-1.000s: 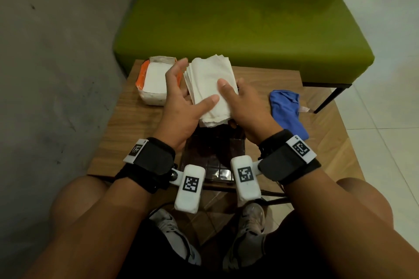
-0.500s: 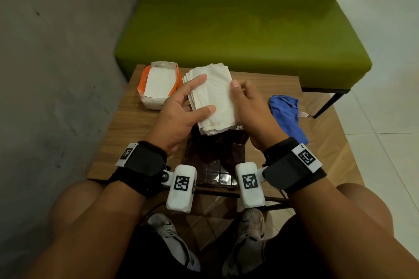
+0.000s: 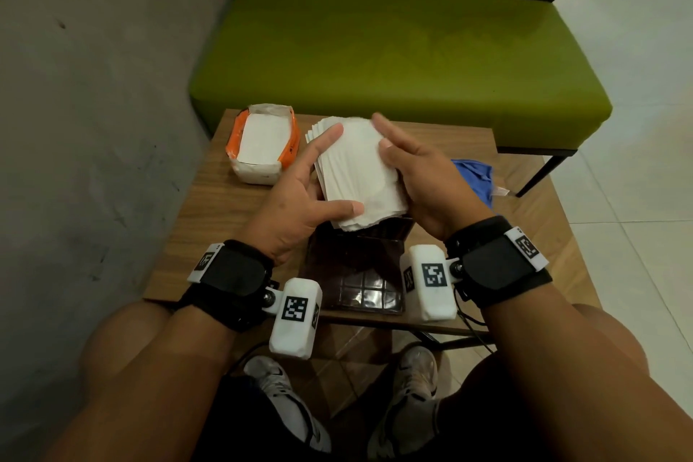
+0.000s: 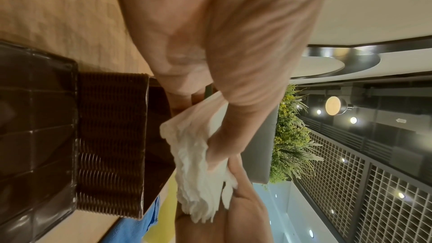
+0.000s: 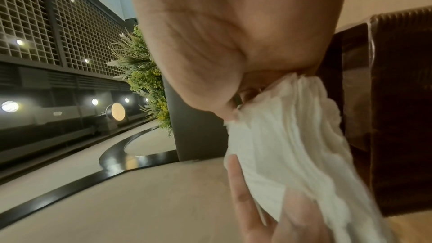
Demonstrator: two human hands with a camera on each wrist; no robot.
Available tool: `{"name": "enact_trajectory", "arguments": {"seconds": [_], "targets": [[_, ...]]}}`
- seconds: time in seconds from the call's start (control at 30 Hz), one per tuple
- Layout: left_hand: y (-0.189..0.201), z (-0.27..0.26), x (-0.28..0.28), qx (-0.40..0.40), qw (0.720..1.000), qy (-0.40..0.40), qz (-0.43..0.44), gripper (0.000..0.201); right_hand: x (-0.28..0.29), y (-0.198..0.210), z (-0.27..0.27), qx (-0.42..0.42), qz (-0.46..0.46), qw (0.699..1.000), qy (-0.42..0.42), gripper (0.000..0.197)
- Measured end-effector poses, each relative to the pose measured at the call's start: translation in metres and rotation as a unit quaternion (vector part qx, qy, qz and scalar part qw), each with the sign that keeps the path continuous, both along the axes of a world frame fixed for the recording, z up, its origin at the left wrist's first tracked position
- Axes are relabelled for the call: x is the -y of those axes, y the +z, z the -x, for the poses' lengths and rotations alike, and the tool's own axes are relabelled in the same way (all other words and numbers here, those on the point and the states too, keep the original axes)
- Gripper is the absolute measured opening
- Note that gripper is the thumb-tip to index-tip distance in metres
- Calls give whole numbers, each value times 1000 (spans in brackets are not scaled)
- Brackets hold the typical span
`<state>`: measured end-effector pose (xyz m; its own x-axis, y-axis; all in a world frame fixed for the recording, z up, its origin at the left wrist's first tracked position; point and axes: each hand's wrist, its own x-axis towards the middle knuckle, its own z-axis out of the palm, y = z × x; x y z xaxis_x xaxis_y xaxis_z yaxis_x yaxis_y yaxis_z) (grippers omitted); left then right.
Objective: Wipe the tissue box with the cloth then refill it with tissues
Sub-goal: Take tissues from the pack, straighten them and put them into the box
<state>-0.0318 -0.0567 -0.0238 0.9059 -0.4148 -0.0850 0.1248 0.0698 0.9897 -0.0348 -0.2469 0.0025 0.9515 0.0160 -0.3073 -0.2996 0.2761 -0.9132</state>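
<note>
Above the open dark brown tissue box (image 3: 358,249) I hold a stack of white tissues (image 3: 360,169) between both hands. My left hand (image 3: 347,168) grips its left side, thumb across the near end and index finger along the edge. My right hand (image 3: 382,133) grips the right side. In the left wrist view the tissues (image 4: 198,163) fan out beside the ribbed box (image 4: 112,143). The right wrist view shows the tissues (image 5: 292,145) under my palm, by the box (image 5: 397,99). The blue cloth (image 3: 474,176) lies on the table to the right.
The box's glossy lid (image 3: 362,293) lies flat at the near table edge. An opened orange tissue pack (image 3: 262,142) sits at the far left of the small wooden table (image 3: 221,206). A green bench (image 3: 393,60) stands behind, with a grey wall (image 3: 93,124) on the left.
My right hand slid off the top of the stack to its right edge. My left index finger stretched along the left edge. The stack stays above the box.
</note>
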Motion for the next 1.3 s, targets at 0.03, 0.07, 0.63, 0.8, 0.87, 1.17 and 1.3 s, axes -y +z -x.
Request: {"name": "enact_trajectory", "arguments": {"seconds": [0.03, 0.07, 0.63, 0.8, 0.87, 1.17, 1.3], "targets": [[-1, 0, 0, 1, 1000, -1, 1, 103, 3, -1, 0, -7, -10, 1000, -12, 50], [-2, -1, 0, 0, 1000, -2, 3, 105, 4, -1, 2, -16, -16, 1000, -16, 56], [29, -3, 28, -86, 990, 106, 31, 42, -21, -2, 4, 276, 534, 799, 7, 37], [25, -10, 29, -153, 967, 142, 148, 48, -26, -17, 14, 342, 608, 714, 61, 33], [19, -11, 25, -176, 958, 161, 160, 39, -18, -21, 17, 363, 541, 758, 24, 23], [16, -13, 27, -224, 935, 161, 221, 34, -9, -15, 8, 75, 247, 960, -105, 55], [14, -8, 29, -236, 932, 153, 229, 36, -14, -17, -1, 35, 187, 970, -155, 37]]}}
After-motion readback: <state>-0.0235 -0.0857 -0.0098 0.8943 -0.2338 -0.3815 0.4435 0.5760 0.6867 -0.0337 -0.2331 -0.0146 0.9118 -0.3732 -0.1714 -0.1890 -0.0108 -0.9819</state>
